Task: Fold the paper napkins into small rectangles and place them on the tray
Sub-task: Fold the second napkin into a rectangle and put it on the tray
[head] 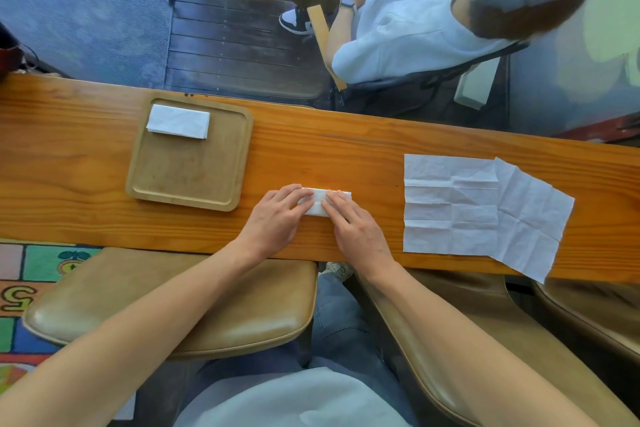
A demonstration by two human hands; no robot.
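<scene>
A small folded white napkin lies on the wooden table in front of me. My left hand presses its left part with straight fingers, and my right hand presses its right part the same way. To the left stands a square wooden tray; one folded napkin lies in its far left corner. Two unfolded, creased napkins lie flat at the right: one square to the table, the other turned at an angle, overlapped by the first and overhanging the near edge.
A person in a white shirt sits on a chair beyond the table's far edge. Tan padded seats stand under the near edge on either side of my legs. A colourful play mat covers the floor at the left.
</scene>
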